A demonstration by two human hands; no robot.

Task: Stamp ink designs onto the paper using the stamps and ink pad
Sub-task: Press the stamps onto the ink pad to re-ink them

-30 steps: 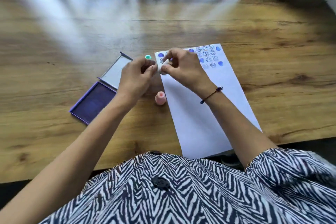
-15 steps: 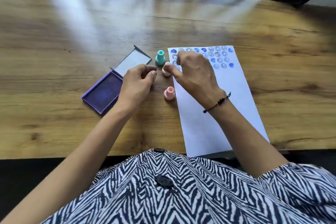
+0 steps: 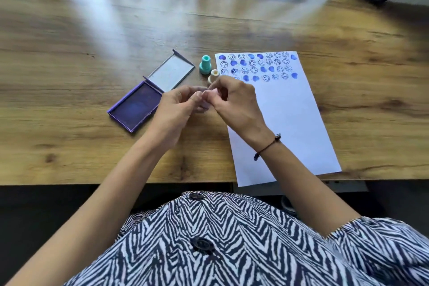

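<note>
Moved: cream stamp point(image 3: 213, 76) now set beside teal stamp point(image 3: 205, 64); I see both hands point(image 3: 176, 109) point(image 3: 234, 102) pinching something blurred, pink stamp hidden

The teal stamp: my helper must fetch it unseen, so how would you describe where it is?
Find the white paper on the wooden table. By its far left corner, beside the open ink pad, stands the teal stamp. The stamp next to it is cream.

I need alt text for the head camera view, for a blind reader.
Two bare hands, left hand and right hand, meet over a wooden table, between an open purple ink pad and a white paper sheet with blue stamped rows.
</note>
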